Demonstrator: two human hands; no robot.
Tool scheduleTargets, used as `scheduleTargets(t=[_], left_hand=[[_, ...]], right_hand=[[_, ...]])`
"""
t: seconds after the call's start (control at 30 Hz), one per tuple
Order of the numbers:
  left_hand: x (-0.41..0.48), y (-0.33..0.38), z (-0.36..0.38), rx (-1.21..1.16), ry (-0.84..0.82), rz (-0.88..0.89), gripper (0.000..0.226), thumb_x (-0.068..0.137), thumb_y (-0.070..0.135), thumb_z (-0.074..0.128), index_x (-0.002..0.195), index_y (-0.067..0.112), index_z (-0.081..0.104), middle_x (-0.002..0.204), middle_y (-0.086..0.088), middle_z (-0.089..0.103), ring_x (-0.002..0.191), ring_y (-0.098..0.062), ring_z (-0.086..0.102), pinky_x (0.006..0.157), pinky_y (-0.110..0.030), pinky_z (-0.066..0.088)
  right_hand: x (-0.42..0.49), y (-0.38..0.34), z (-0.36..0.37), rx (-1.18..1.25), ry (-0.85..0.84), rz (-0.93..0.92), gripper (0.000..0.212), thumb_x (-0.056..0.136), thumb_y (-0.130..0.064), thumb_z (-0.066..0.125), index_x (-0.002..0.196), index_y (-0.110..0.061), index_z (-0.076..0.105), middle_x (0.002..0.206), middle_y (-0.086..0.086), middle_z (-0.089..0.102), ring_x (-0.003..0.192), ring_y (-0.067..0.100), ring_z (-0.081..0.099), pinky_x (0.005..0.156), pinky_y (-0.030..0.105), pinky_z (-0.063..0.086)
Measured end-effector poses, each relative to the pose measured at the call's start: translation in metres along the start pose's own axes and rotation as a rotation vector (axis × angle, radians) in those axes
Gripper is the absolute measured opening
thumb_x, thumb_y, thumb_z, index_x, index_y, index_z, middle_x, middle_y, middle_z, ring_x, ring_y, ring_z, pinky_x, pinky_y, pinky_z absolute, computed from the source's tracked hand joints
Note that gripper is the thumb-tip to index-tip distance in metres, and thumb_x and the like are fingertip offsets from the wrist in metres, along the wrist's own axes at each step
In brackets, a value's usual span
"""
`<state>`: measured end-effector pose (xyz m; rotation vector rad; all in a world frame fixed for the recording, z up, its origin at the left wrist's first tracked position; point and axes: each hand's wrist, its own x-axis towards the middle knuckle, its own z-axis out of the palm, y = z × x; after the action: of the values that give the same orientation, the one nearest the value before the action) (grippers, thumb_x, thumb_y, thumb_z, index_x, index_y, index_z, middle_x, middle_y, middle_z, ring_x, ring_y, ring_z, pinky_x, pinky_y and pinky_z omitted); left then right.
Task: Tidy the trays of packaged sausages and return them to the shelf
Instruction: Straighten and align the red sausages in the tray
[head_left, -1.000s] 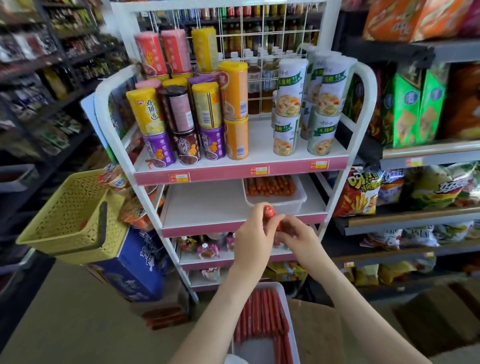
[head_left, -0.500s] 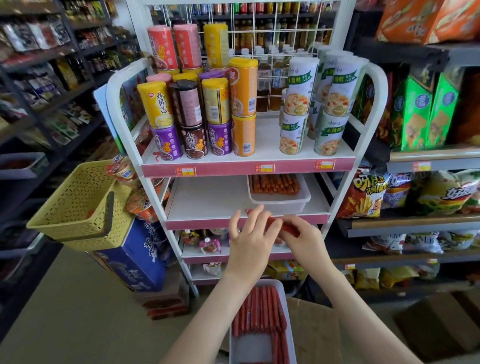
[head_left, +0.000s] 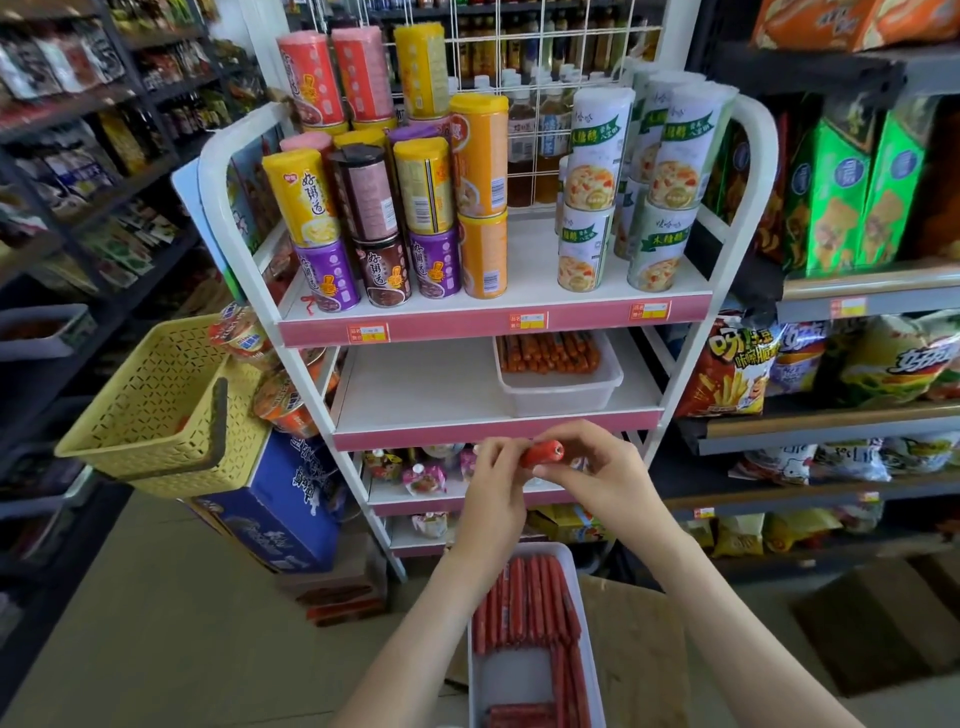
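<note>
In the head view I recorded the left hand (head_left: 493, 488) and right hand (head_left: 608, 478) together pinching one sausage (head_left: 543, 453) at centre frame, above the part-filled tray (head_left: 519, 680) at bottom centre, and I judged it best laid parallel to its neighbours.

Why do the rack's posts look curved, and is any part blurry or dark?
Head view: the wide-angle lens bows the posts of the white rack; the dark shelves at left look dim and soft; the sausage between left hand and right hand is sharp.
</note>
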<state>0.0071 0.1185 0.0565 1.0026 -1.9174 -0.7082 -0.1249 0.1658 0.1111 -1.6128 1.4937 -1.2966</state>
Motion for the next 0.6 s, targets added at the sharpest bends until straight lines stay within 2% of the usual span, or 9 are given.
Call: scheduleTargets(t=[0.13, 0.2, 0.27, 0.33, 0.4, 0.47, 0.53, 0.6], left_hand=[[0.001, -0.002, 0.0, -0.009, 0.014, 0.002, 0.025, 0.092, -0.005, 0.047, 0.111, 0.007, 0.059, 0.103, 0.02, 0.041, 0.097, 0.013, 0.046, 0.084, -0.004, 0.037], [0.002, 0.0, -0.002, -0.022, 0.011, -0.001, 0.023, 0.093, -0.002, 0.048, 0.112, 0.009, 0.058, 0.102, 0.021, 0.041, 0.097, 0.015, 0.046, 0.083, -0.003, 0.037], [0.002, -0.001, -0.002, -0.038, -0.061, -0.053, 0.019, 0.096, 0.009, 0.05, 0.112, 0.018, 0.056, 0.098, 0.021, 0.044, 0.093, 0.012, 0.048, 0.078, -0.004, 0.038], [-0.001, -0.008, 0.002, 0.012, -0.2, -0.17, 0.011, 0.097, 0.023, 0.05, 0.107, 0.028, 0.049, 0.091, 0.018, 0.05, 0.083, 0.005, 0.053, 0.067, -0.009, 0.039], [-0.008, -0.028, 0.009, 0.116, -0.333, -0.345, 0.014, 0.099, 0.032, 0.046, 0.109, 0.022, 0.047, 0.084, 0.011, 0.054, 0.076, -0.007, 0.059, 0.06, -0.018, 0.04], [-0.02, -0.056, 0.016, 0.208, -0.454, -0.534, 0.024, 0.1, 0.033, 0.041, 0.113, 0.014, 0.046, 0.085, 0.003, 0.059, 0.077, -0.019, 0.063, 0.062, -0.029, 0.046], [-0.041, -0.089, 0.024, 0.241, -0.505, -0.683, 0.023, 0.1, 0.033, 0.04, 0.112, 0.015, 0.044, 0.089, 0.002, 0.059, 0.084, -0.023, 0.062, 0.069, -0.03, 0.045], [-0.065, -0.124, 0.034, 0.255, -0.48, -0.81, 0.02, 0.098, 0.035, 0.041, 0.109, 0.02, 0.045, 0.085, 0.003, 0.058, 0.084, -0.025, 0.061, 0.067, -0.031, 0.044]], right_hand=[[0.001, -0.001, 0.003, 0.003, 0.025, -0.029, 0.034, 0.078, -0.004, 0.075, 0.094, -0.032, 0.066, 0.091, -0.017, 0.065, 0.087, 0.009, 0.062, 0.076, 0.016, 0.047], [0.002, -0.002, 0.004, 0.018, 0.049, -0.045, 0.034, 0.079, -0.004, 0.074, 0.095, -0.033, 0.065, 0.092, -0.017, 0.066, 0.088, 0.01, 0.062, 0.078, 0.018, 0.049], [0.006, 0.008, 0.008, 0.066, 0.074, 0.004, 0.033, 0.083, -0.005, 0.07, 0.097, -0.033, 0.064, 0.091, -0.014, 0.067, 0.088, 0.009, 0.063, 0.081, 0.021, 0.05], [0.012, 0.027, 0.014, 0.11, 0.077, 0.148, 0.034, 0.087, -0.008, 0.067, 0.106, -0.036, 0.062, 0.095, -0.012, 0.067, 0.093, 0.007, 0.063, 0.085, 0.023, 0.051], [0.012, 0.057, 0.018, 0.095, 0.041, 0.32, 0.039, 0.09, -0.012, 0.063, 0.124, -0.03, 0.056, 0.102, -0.01, 0.065, 0.098, 0.005, 0.061, 0.088, 0.023, 0.051], [0.002, 0.092, 0.021, 0.012, -0.022, 0.43, 0.046, 0.092, -0.013, 0.061, 0.135, -0.023, 0.048, 0.105, -0.008, 0.062, 0.099, 0.006, 0.06, 0.086, 0.018, 0.049], [-0.018, 0.127, 0.026, -0.076, -0.112, 0.537, 0.047, 0.093, -0.011, 0.059, 0.137, -0.022, 0.045, 0.104, -0.007, 0.06, 0.097, 0.008, 0.059, 0.079, 0.011, 0.047], [-0.046, 0.169, 0.036, -0.135, -0.229, 0.629, 0.046, 0.093, -0.01, 0.058, 0.134, -0.025, 0.045, 0.101, -0.01, 0.059, 0.096, 0.013, 0.06, 0.082, 0.02, 0.051]])
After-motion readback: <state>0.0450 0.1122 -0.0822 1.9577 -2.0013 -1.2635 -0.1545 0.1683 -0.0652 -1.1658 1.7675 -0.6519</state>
